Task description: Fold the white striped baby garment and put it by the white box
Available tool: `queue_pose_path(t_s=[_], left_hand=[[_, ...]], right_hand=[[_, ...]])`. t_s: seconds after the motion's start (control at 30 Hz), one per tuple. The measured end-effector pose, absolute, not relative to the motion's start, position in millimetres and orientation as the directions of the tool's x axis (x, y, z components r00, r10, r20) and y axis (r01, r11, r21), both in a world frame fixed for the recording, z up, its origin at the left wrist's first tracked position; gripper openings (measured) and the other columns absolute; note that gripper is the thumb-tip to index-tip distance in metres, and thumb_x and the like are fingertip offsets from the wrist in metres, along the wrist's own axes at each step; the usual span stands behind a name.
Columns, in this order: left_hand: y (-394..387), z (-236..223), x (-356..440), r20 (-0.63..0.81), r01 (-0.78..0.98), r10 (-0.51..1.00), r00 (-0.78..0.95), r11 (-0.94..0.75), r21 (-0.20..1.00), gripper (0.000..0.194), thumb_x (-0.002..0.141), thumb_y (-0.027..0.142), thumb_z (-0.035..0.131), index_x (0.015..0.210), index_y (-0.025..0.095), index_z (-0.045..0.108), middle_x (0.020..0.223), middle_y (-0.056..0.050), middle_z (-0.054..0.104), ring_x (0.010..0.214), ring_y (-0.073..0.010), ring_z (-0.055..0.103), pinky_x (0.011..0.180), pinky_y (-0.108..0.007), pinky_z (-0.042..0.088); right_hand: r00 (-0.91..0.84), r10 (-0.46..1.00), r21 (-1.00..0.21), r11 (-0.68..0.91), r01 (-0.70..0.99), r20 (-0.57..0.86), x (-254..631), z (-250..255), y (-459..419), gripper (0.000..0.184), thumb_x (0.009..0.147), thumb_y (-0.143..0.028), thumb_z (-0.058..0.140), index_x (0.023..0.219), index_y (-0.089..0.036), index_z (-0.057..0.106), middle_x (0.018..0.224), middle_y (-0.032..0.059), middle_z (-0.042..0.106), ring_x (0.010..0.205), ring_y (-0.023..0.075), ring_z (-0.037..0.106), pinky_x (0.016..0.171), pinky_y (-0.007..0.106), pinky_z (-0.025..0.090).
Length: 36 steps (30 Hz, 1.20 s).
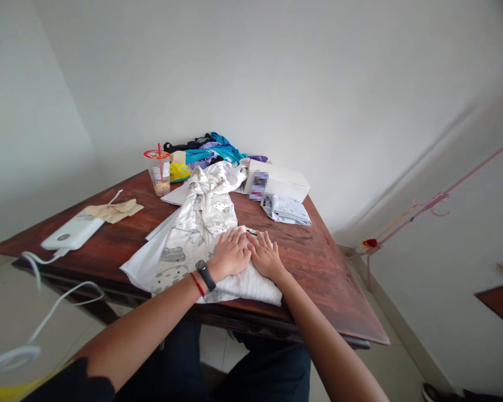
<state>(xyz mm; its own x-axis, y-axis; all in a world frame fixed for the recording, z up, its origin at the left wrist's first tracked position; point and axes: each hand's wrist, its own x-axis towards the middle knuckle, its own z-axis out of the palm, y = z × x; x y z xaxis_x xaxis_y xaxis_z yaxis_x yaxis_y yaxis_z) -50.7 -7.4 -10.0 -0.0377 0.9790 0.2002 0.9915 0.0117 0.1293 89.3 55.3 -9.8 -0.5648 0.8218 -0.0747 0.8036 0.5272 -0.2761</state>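
Both palms press flat on a folded striped white garment [251, 286] near the table's front edge. My left hand [231, 254] has its fingers stretched out, with a black watch and a red string on the wrist. Touching it at the fingertips side, my right hand [266, 255] also lies flat with fingers extended. Left of them spreads a white garment with grey animal prints [188, 240], its upper part crumpled toward the back. A dark label shows at the striped garment's far edge. Much of the striped cloth is hidden beneath my hands.
A folded light-blue garment [289, 210] lies before a white box [283, 181]. Behind is a heap of coloured clothes [218, 149]. A plastic cup with a straw [159, 173], a beige cloth [117, 210] and a cabled white power bank [73, 230] are on the wooden table [318, 268].
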Motion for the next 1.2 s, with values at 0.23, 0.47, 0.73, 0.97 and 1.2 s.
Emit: queue_pose_path(t_s=[0.23, 0.47, 0.73, 0.97, 1.2], left_hand=[[-7, -17, -52, 0.247, 0.993, 0.969, -0.020, -0.010, 0.121, 0.059, 0.100, 0.028, 0.039, 0.156, 0.012, 0.044, 0.166, -0.013, 0.034, 0.154, -0.0318, 0.029, 0.125, -0.052, 0.022], [-9, -12, -53, 0.229, 0.991, 0.973, -0.019, -0.013, 0.134, 0.060, 0.099, 0.027, 0.038, 0.156, 0.009, 0.044, 0.165, -0.014, 0.034, 0.154, -0.0330, 0.029, 0.126, -0.054, 0.023], [-10, -9, -53, 0.247, 0.998, 0.969, 0.001, -0.018, 0.066, 0.059, 0.099, 0.024, 0.039, 0.156, 0.011, 0.044, 0.164, -0.013, 0.036, 0.152, -0.0318, 0.034, 0.124, -0.055, 0.027], [-13, -6, -56, 0.215, 0.999, 0.976, 0.033, -0.039, 0.023, 0.059, 0.102, 0.029, 0.039, 0.159, 0.012, 0.039, 0.166, -0.014, 0.032, 0.153, -0.0323, 0.031, 0.124, -0.054, 0.028], [-14, -4, -55, 0.181, 0.999, 0.983, 0.035, -0.035, -0.006, 0.061, 0.103, 0.028, 0.037, 0.162, 0.012, 0.033, 0.167, -0.014, 0.029, 0.154, -0.0323, 0.028, 0.125, -0.054, 0.025]], right_hand=[[-0.570, 0.818, -0.257, 0.537, 0.803, -0.070, 89, -10, 55, 0.056, 0.109, -0.046, 0.018, 0.164, -0.039, 0.019, 0.173, 0.0014, 0.014, 0.160, 0.0296, 0.004, 0.122, 0.063, 0.018], [-0.546, 0.835, -0.368, 0.529, 0.765, 0.067, 92, -15, 54, 0.053, 0.107, -0.043, 0.032, 0.158, -0.032, 0.040, 0.169, 0.0049, 0.031, 0.159, 0.0304, 0.014, 0.122, 0.062, 0.021], [-0.465, 0.861, -0.486, 0.502, 0.716, 0.204, 97, -7, 47, 0.045, 0.103, -0.037, 0.045, 0.142, -0.024, 0.061, 0.164, 0.0085, 0.040, 0.156, 0.0286, 0.025, 0.123, 0.054, 0.025], [-0.525, 0.846, -0.406, 0.513, 0.756, 0.091, 103, 4, 4, 0.058, 0.106, -0.053, 0.034, 0.154, -0.024, 0.048, 0.167, 0.0137, 0.032, 0.156, 0.0369, 0.021, 0.120, 0.065, 0.023], [-0.505, 0.848, -0.297, 0.530, 0.794, 0.162, 104, -13, -15, 0.065, 0.105, -0.058, 0.030, 0.161, -0.025, 0.036, 0.169, 0.0103, 0.028, 0.156, 0.0369, 0.023, 0.122, 0.060, 0.024]])
